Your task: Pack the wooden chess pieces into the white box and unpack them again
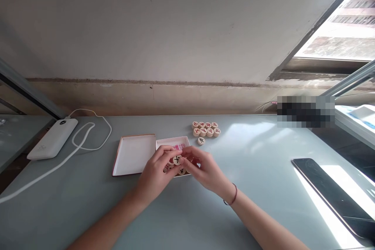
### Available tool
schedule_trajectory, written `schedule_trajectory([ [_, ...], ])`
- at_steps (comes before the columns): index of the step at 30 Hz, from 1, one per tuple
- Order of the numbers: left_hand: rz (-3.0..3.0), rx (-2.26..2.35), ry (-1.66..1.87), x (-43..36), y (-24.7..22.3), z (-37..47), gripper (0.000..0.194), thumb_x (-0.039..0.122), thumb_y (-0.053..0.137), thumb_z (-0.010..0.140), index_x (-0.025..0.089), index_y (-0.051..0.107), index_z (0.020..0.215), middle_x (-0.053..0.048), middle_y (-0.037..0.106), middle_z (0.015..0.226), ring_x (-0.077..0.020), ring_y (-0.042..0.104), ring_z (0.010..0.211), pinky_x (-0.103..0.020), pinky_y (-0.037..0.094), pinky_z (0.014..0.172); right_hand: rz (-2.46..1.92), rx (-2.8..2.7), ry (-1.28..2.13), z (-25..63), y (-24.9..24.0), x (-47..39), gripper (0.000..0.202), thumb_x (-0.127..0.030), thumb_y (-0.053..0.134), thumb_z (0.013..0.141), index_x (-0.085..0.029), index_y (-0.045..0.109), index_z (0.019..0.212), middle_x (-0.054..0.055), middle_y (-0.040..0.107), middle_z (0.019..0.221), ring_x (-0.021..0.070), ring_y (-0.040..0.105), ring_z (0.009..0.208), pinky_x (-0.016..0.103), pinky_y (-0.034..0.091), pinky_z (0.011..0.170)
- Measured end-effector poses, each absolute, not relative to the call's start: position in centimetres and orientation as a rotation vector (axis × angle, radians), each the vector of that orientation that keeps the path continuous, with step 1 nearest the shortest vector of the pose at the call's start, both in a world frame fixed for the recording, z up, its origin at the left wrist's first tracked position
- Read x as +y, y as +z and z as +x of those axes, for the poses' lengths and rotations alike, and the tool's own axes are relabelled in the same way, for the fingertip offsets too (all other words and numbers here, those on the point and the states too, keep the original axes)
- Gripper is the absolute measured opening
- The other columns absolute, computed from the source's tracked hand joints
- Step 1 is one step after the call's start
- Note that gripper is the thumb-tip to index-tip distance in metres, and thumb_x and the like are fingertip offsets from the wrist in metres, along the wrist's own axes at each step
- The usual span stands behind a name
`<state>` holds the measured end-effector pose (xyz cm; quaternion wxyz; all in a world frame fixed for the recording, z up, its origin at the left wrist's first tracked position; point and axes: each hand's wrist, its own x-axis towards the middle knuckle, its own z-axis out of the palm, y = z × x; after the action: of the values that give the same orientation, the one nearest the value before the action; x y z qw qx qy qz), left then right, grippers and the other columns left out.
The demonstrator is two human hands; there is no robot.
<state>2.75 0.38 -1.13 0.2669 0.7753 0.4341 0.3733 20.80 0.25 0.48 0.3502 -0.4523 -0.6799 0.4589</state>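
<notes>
Over the small open box, my left hand and my right hand meet with curled fingers. Between their fingertips is a round xiangqi piece with a black character, its face tilted up towards me. More pieces with dark characters lie in the box beneath, partly hidden by the hands. Behind the box, xiangqi pieces with red characters stand stacked in two rows. One black-marked piece sits on the table just in front of them.
A white box lid lies left of the box on the grey table. Farther left are a white power bank and its looping cable. A dark phone lies at the right. The wall rises behind.
</notes>
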Motion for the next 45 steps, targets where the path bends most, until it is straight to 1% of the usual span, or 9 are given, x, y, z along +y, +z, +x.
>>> schedule_trajectory([
  [4,2.181,1.211,0.96,0.6,-1.3,2.4,0.029,0.029,0.058,0.089,0.029,0.056,0.118,-0.003,0.059,0.104,-0.0152,0.062,0.085,-0.028,0.055,0.076,-1.24,-1.567,1.158,22.3,-0.2,1.7,0.03,-0.048,0.053,0.086,-0.019,0.061,0.084,0.001,0.059,0.069,0.0108,0.049,0.056,0.023,0.042,0.05],
  [9,2.166,1.264,0.938,1.0,-0.8,2.0,0.016,0.028,0.053,0.091,0.025,0.061,0.105,-0.003,0.062,0.1,-0.0151,0.062,0.083,-0.026,0.053,0.075,-1.548,-1.406,0.898,26.0,-1.2,4.3,0.032,-0.051,0.056,0.079,-0.019,0.061,0.078,0.004,0.062,0.072,0.015,0.054,0.063,0.026,0.043,0.055],
  [13,2.166,1.202,0.916,1.1,-0.9,2.0,0.017,0.025,0.049,0.092,0.026,0.063,0.102,-0.003,0.062,0.099,-0.0158,0.062,0.089,-0.025,0.052,0.076,-1.691,-1.491,0.842,27.1,-2.3,5.0,0.029,-0.048,0.052,0.08,-0.02,0.06,0.077,0.004,0.065,0.07,0.0167,0.056,0.063,0.027,0.042,0.055],
  [17,2.165,1.204,0.898,1.1,-1.0,2.0,0.017,0.024,0.048,0.093,0.026,0.063,0.1,-0.002,0.062,0.098,-0.0145,0.063,0.087,-0.024,0.051,0.073,-1.765,-1.596,0.696,26.7,-2.8,4.9,0.023,-0.042,0.047,0.082,-0.023,0.057,0.074,0.002,0.063,0.065,0.017,0.055,0.058,0.027,0.041,0.054],
  [20,2.192,1.252,0.908,1.2,-0.9,1.9,0.016,0.024,0.048,0.093,0.024,0.063,0.099,-0.002,0.062,0.097,-0.0148,0.062,0.088,-0.025,0.051,0.078,-1.777,-1.64,0.612,26.2,-2.6,4.6,0.022,-0.041,0.043,0.086,-0.024,0.055,0.078,0.001,0.062,0.067,0.0148,0.051,0.051,0.026,0.04,0.052],
  [24,2.245,1.297,0.932,1.2,-1.0,1.9,0.015,0.025,0.049,0.092,0.023,0.063,0.098,-0.003,0.062,0.096,-0.0166,0.062,0.092,-0.028,0.049,0.084,-1.765,-1.791,0.457,25.7,-2.4,4.1,0.022,-0.043,0.048,0.084,-0.024,0.052,0.095,0.003,0.064,0.092,0.0112,0.048,0.048,0.026,0.041,0.053],
  [27,2.256,1.309,0.924,1.2,-1.1,1.9,0.015,0.025,0.049,0.092,0.023,0.063,0.098,-0.003,0.062,0.097,-0.0167,0.062,0.092,-0.029,0.049,0.085,-1.798,-1.918,0.384,25.4,-2.8,4.0,0.022,-0.038,0.049,0.083,-0.024,0.05,0.1,0.005,0.063,0.101,0.012,0.051,0.051,0.026,0.04,0.052],
  [31,2.257,1.314,0.908,1.3,-1.2,1.9,0.015,0.025,0.049,0.092,0.023,0.063,0.098,-0.003,0.062,0.097,-0.0165,0.062,0.092,-0.029,0.049,0.085,-1.804,-1.953,0.331,25.3,-3.4,4.2,0.017,-0.029,0.044,0.084,-0.024,0.05,0.099,0.005,0.063,0.101,0.0127,0.052,0.052,0.026,0.037,0.051],
  [45,2.288,1.321,0.892,1.3,-1.3,1.9,0.018,0.025,0.046,0.092,0.023,0.063,0.097,-0.003,0.065,0.096,-0.0171,0.062,0.092,-0.03,0.05,0.085,-1.765,-1.912,0.253,24.9,-4.0,4.5,0.016,-0.032,0.048,0.085,-0.023,0.056,0.096,0.003,0.066,0.095,0.0111,0.051,0.05,0.024,0.038,0.05],
])
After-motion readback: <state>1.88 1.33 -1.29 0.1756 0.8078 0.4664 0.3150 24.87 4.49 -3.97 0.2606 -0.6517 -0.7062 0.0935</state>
